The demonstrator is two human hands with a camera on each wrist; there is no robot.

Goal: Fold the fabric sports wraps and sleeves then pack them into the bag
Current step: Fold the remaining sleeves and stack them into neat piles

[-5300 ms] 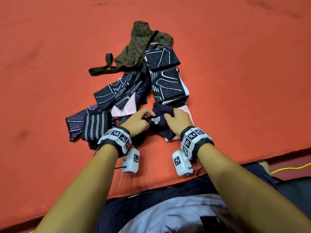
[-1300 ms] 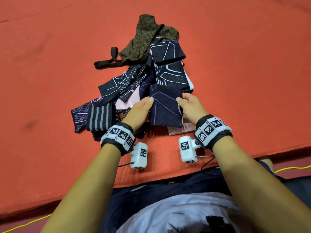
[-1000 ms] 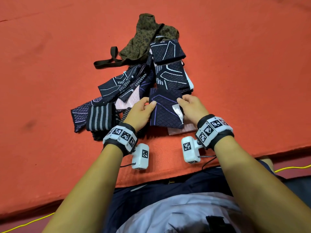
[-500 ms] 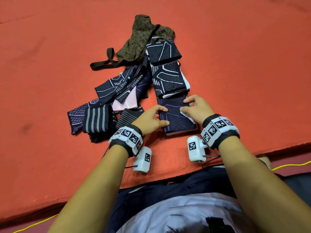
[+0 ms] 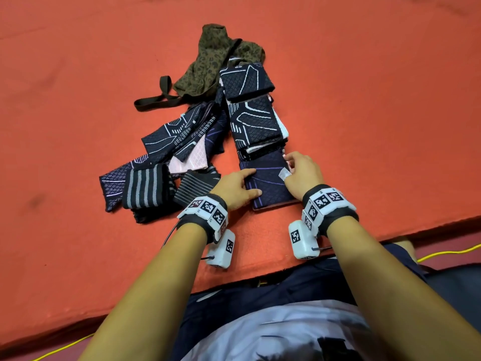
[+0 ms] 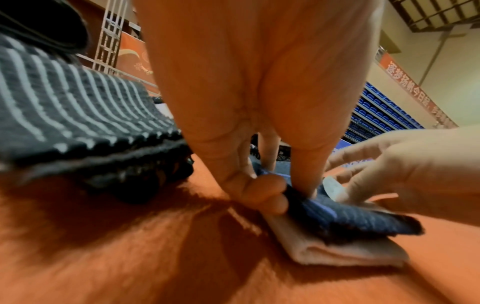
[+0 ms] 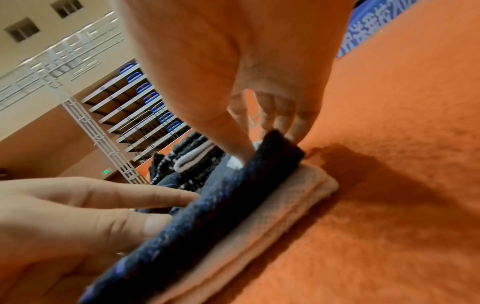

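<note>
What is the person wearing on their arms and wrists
Both arms are bare, no sleeves. Each wrist has a black band carrying white blocks printed with black square markers. A white camera unit with its own marker hangs under each wrist, with thin dark cables attached.

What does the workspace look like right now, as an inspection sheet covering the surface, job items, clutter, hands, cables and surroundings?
Surface: orange mat, soft, with a raised front edge.
Job's things: folded navy sleeve lying on a pale folded piece; folded patterned stack behind it; unfolded striped wraps at left; camouflage bag at back.
Clutter: nothing seen.
Hands: left hand grips the sleeve's left edge; right hand pinches its white tag.
Cables: yellow cable on the floor.
Surroundings: blue tiered seats, banner with writing.
</note>
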